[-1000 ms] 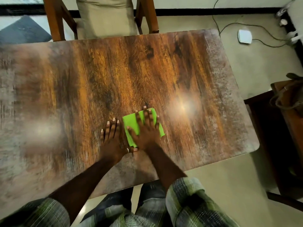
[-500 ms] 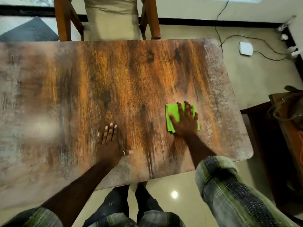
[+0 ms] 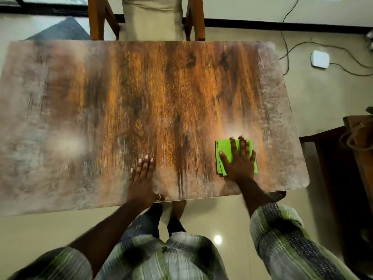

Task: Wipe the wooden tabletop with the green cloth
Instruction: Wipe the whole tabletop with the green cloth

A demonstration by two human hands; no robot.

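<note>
The right hand [image 3: 239, 160] lies flat on the folded cloth [image 3: 224, 147], fingers [image 3: 234, 146] straight and spread, pressing it to the desk [image 3: 101, 98] near the right end and toward the near edge. The left hand [image 3: 141, 178] rests flat on the desk at the near edge, its fingers straight and holding nothing, well apart from the cloth.

The cloth is pressed, not gripped, so a quick sweep could bunch it or slip it from under the palm. A stroke carried further right could run it off the edge. Its near-left folds seem loose, though blur hides detail.

A second ago the cloth lay just beside the left hand. It has since travelled right, while the left hand has stayed put.
</note>
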